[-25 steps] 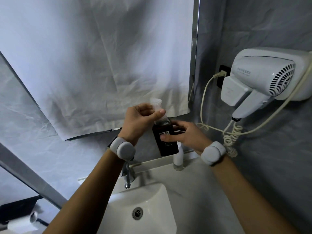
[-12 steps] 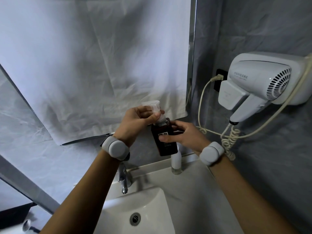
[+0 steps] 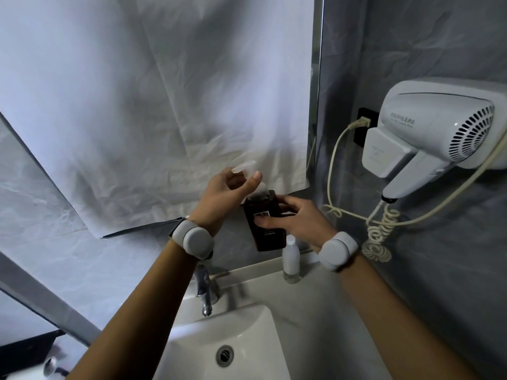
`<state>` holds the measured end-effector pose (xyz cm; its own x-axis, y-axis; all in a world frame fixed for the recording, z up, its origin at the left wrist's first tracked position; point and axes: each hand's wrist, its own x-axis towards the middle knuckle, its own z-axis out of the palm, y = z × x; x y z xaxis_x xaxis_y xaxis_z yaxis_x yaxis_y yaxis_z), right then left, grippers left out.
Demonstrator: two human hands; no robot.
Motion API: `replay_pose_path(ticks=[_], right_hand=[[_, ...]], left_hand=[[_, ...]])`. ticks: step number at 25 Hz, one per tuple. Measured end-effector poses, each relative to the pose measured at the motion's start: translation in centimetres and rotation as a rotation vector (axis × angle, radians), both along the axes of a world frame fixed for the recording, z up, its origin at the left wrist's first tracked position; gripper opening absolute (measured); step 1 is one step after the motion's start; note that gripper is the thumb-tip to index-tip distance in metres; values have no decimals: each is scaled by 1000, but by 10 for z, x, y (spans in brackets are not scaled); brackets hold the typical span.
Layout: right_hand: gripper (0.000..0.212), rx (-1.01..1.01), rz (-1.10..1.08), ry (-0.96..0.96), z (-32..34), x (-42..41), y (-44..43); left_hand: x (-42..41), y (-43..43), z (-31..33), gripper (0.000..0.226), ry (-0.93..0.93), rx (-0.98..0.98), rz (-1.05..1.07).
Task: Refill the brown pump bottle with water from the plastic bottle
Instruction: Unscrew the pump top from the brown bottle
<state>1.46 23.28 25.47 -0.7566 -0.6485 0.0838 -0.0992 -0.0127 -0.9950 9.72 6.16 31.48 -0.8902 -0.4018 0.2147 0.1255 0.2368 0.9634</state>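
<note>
While raised above the sink [image 3: 192, 341]: right hand [image 3: 299, 218] clasping brown pump bottle [image 3: 264, 224], left hand [image 3: 225, 196] pinching its pump [image 3: 247, 171].

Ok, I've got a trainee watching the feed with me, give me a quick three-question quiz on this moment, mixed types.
1. True or false: the brown pump bottle is standing on the counter.
2. Which hand has its grip on the clear pump head? A) left hand B) right hand C) neither
3. Fill in: the white plastic bottle stands on the counter behind the ____, capped.

Key:
1. False; it is held in the air above the counter, body gripped by the right hand.
2. A
3. sink
</note>
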Motion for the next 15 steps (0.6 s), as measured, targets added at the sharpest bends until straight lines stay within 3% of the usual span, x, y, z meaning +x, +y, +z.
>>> replay_pose_path(ticks=[3,7,10,15], right_hand=[[54,17,7,0,-2,-4,-1],[58,29,-9,2,-5,-3,-6],[48,36,-29,-2,-5,-2,-12],[49,34,-16,3,-5,-3,-11]], left_hand=[[2,-5,-2,32,-6,49,-120],[-2,-5,-4,32,-16,32,7],[-5,-4,-3,30,-38,48,89],[-2,-8,-1,28,-44,1,16]])
